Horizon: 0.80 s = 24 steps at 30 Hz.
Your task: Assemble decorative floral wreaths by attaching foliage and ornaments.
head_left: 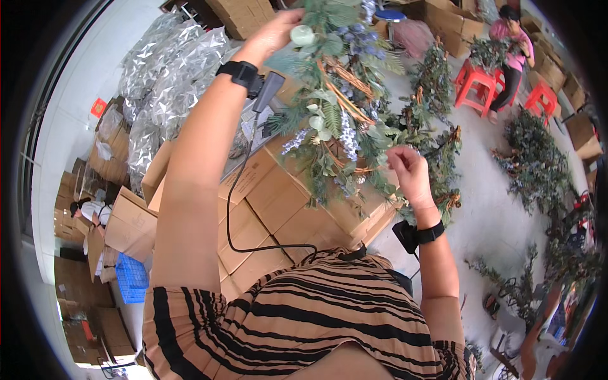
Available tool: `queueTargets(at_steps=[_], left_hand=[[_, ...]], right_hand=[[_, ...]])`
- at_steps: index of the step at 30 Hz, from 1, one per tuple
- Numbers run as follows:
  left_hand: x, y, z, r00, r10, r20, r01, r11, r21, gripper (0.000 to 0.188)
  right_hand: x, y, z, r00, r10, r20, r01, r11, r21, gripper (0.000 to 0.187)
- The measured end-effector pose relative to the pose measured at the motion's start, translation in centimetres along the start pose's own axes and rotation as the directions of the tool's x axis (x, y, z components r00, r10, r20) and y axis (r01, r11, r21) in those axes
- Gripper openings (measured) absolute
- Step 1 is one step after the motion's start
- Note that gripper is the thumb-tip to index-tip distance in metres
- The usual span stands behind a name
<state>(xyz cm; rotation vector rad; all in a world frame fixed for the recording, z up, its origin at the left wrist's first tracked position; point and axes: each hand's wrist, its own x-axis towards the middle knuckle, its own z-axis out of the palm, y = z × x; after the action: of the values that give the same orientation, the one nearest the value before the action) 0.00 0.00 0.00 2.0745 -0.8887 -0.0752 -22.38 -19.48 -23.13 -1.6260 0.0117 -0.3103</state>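
One wreath (345, 101), upper centre; left hand (277, 35) at its edge, grip we cannot tell; right hand (411, 176), right of centre, we note fingertips pressed together.

The left hand (278, 35) holds a leafy wreath (331, 117) spreading below and right of the grip over cardboard boxes (269, 193), with the curled right hand (411, 174) beside its edge and silver stars (174, 76) heaped left of the grip.
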Motion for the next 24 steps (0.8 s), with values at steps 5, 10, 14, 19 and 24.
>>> queueTargets(at_steps=[5, 10, 14, 19, 24], left_hand=[[1.8, -0.5, 1.0, 0.991, 0.114, 0.063, -0.120, 0.987, 0.106, 0.029], [3.7, -3.8, 0.5, 0.976, 0.208, 0.064, -0.211, 0.976, 0.051, 0.020], [3.9, -3.9, 0.2, 0.974, 0.223, 0.029, -0.224, 0.965, 0.136, 0.018], [3.9, -2.7, 0.5, 0.990, 0.144, 0.009, -0.143, 0.978, 0.149, 0.019], [3.2, -3.8, 1.3, 0.982, 0.182, 0.042, -0.186, 0.976, 0.114, 0.019]], right_hand=[[2.7, -4.4, 3.6, 0.836, -0.531, -0.140, 0.402, 0.766, -0.501, 0.009], [3.3, -5.3, 7.1, 0.852, -0.519, -0.069, 0.257, 0.528, -0.809, 0.031], [3.6, -5.3, 8.7, 0.862, -0.497, -0.102, 0.240, 0.578, -0.780, 0.034], [3.7, -6.5, 9.3, 0.862, -0.499, -0.089, 0.302, 0.647, -0.700, 0.035], [3.3, -4.3, 7.7, 0.872, -0.488, -0.040, 0.340, 0.662, -0.668, 0.029]])
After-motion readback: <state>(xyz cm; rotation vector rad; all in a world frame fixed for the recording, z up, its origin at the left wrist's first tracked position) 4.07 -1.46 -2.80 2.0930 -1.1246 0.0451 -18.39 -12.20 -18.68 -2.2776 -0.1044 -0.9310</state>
